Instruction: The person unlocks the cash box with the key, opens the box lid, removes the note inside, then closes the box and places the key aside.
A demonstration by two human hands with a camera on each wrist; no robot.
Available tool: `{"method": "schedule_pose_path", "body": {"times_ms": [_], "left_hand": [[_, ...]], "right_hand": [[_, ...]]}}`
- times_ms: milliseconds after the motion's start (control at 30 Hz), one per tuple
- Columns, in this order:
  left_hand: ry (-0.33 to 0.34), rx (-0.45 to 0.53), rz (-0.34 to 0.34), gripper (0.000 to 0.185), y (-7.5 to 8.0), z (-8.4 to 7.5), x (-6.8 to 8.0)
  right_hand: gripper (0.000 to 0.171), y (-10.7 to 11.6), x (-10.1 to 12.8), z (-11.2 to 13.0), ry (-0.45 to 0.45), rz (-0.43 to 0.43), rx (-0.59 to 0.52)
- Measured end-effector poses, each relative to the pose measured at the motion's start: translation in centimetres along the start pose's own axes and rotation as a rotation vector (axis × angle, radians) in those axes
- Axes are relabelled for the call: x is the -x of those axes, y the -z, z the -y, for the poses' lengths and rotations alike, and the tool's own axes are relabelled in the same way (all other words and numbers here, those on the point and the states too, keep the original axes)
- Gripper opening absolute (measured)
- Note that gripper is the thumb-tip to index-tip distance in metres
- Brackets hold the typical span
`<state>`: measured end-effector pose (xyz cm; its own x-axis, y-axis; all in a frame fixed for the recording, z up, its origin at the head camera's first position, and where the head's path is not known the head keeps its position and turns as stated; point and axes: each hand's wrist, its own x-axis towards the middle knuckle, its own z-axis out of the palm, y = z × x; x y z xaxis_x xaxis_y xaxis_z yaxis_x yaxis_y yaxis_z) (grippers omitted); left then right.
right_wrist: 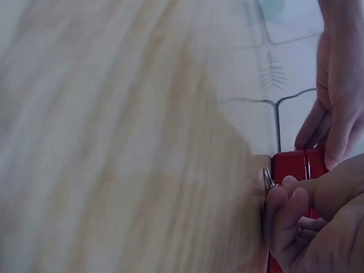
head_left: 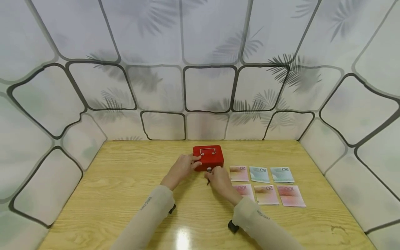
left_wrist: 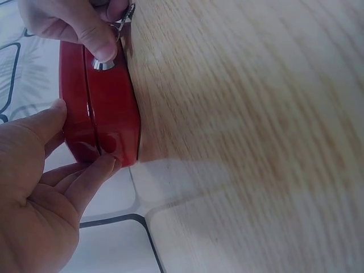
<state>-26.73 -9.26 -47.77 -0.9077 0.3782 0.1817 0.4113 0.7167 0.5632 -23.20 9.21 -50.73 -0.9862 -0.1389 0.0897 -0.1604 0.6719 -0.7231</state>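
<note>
A small red metal cash box with a silver handle sits shut on the wooden table. My left hand holds its left corner, thumb on the lid and fingers on the side. My right hand pinches a key at the silver lock on the box's front face. In the right wrist view the key ring shows beside the red box, with the fingers curled round it.
Several banknotes lie in two rows on the table right of the box. Patterned white walls close in the table at the back and both sides. Bare wood lies left of the box.
</note>
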Motion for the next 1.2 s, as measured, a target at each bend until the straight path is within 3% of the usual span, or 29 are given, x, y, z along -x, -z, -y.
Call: {"method": "schedule_pose_path", "body": {"times_ms": [200, 267, 533, 667, 800, 1100, 1200], "left_hand": [[0.006, 0.006, 0.018, 0.040, -0.1, 0.0, -0.1], [0.013, 0.008, 0.027, 0.039, 0.0, 0.0, -0.1], [-0.075, -0.113, 0.036, 0.037, 0.4, 0.0, -0.4], [-0.115, -0.161, 0.039, 0.035, 0.4, 0.1, -0.5], [-0.136, -0.159, 0.033, 0.034, 0.3, 0.3, -0.4], [-0.161, -0.146, 0.001, 0.036, 0.0, 0.7, 0.0], [-0.156, -0.130, -0.004, 0.036, 0.0, 0.7, 0.1]], "right_hand": [[0.036, 0.3, 0.0, -0.9, -0.240, 0.110, -0.426], [0.030, 0.5, -0.1, -1.0, -0.284, 0.126, -0.512], [0.023, 1.3, -0.8, -0.9, -0.441, 0.227, -0.723], [0.022, 1.5, -0.9, -1.0, -0.511, 0.258, -0.766], [0.022, 1.6, -1.3, -1.1, -0.543, 0.274, -0.795], [0.024, 2.4, -2.3, -1.6, -0.673, 0.419, -1.056], [0.023, 2.4, -2.3, -1.6, -0.665, 0.428, -1.068]]}}
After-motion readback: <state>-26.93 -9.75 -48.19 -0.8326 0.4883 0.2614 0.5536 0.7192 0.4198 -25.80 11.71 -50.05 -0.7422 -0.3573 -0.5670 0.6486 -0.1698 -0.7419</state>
